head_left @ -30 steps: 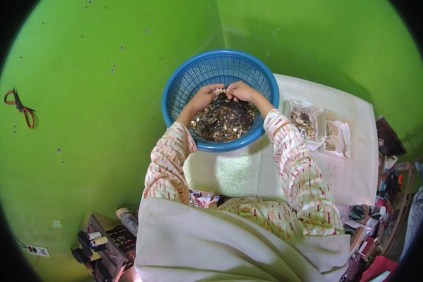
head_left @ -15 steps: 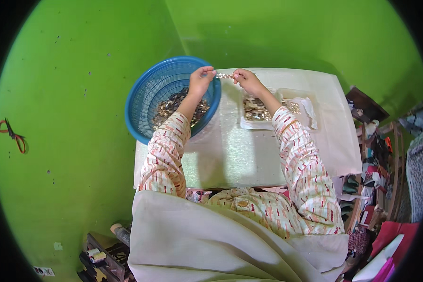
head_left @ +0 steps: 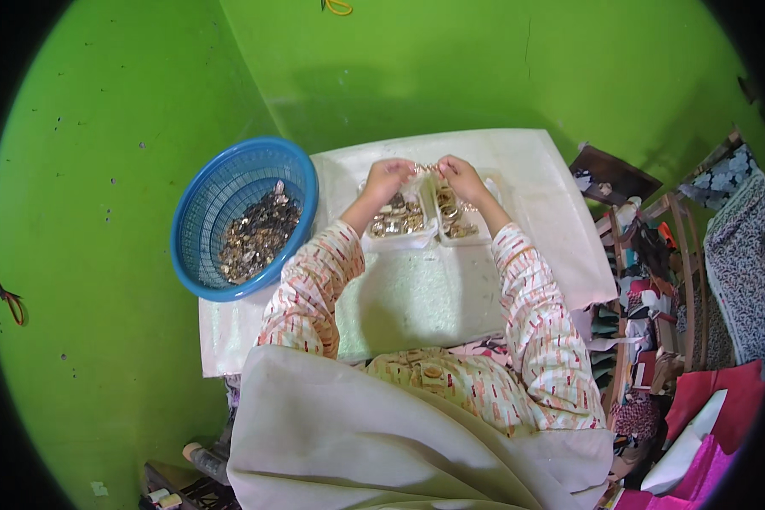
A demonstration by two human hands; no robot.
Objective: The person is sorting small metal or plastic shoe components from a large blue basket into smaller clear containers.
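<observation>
fingers [head_left: 407,167] pinched together, my bare left hand [head_left: 388,176] and bare right hand [head_left: 461,177] share a shiny gold-toned strip [head_left: 426,168]; i'd keep it gently taut, no yanking.

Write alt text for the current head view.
Left hand and right hand pinch a shiny strip between them, by two white containers of shiny pieces on a pale table; at left, a blue basket holds a dark, glinting pile.

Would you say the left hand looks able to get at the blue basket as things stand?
Probably yes: nothing visible blocks the left hand from the blue basket, though that hand holds a shiny strip.
</observation>
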